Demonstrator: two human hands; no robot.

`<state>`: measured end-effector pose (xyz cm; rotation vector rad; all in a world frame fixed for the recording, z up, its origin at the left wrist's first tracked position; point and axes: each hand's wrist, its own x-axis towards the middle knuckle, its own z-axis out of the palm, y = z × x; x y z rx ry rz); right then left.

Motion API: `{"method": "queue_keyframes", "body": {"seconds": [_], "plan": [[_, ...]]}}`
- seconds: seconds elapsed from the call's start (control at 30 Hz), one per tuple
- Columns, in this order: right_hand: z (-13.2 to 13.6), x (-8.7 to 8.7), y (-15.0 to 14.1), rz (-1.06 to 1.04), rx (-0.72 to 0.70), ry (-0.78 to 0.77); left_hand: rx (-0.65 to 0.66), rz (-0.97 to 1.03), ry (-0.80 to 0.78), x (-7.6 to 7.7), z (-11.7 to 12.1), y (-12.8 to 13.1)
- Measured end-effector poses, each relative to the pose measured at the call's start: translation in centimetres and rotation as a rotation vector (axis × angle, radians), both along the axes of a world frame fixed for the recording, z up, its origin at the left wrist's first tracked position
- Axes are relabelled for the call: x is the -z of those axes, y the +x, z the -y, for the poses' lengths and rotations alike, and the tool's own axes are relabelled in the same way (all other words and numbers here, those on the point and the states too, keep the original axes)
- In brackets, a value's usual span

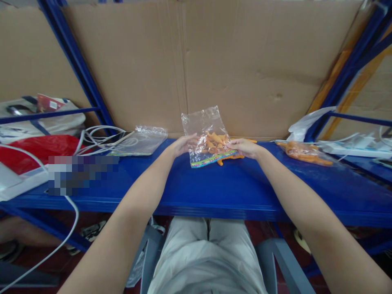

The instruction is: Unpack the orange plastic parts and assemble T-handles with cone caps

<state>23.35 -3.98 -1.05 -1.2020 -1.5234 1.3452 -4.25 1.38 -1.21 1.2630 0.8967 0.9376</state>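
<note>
Left hand (184,145) and right hand (245,148) pinch a clear plastic bag of orange pieces (214,143); its multicoloured strip shows no readable writing.

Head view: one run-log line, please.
left hand: holds clear bag | right hand: holds opposite side | inside: orange pieces | bag's lower edge: colorful strip | blue table: below

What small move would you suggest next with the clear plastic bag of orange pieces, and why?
Perhaps ease the clear plastic bag left: the left hand and right hand hold its sides, and it partly hides orange items behind it.
</note>
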Motion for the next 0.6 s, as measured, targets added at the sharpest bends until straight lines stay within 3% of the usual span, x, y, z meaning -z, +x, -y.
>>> {"method": "queue_keyframes", "body": {"seconds": [0.1, 0.2, 0.43, 0.6], "plan": [[-0.1, 0.3, 0.4, 0.089, -0.106, -0.052, -0.136, 0.063, 0.053, -0.1, -0.5, -0.2], [-0.2, 0.4, 0.5, 0.112, -0.095, -0.071, -0.225, 0.088, 0.067, -0.1, -0.7, -0.3], [-0.4, 0.2, -0.1, -0.009, 0.053, 0.029, -0.105, -0.007, 0.044, -0.2, 0.0, 0.5], [-0.4, 0.0, -0.2, -0.056, 0.111, 0.091, -0.170, -0.021, 0.058, -0.2, -0.2, 0.8]]}}
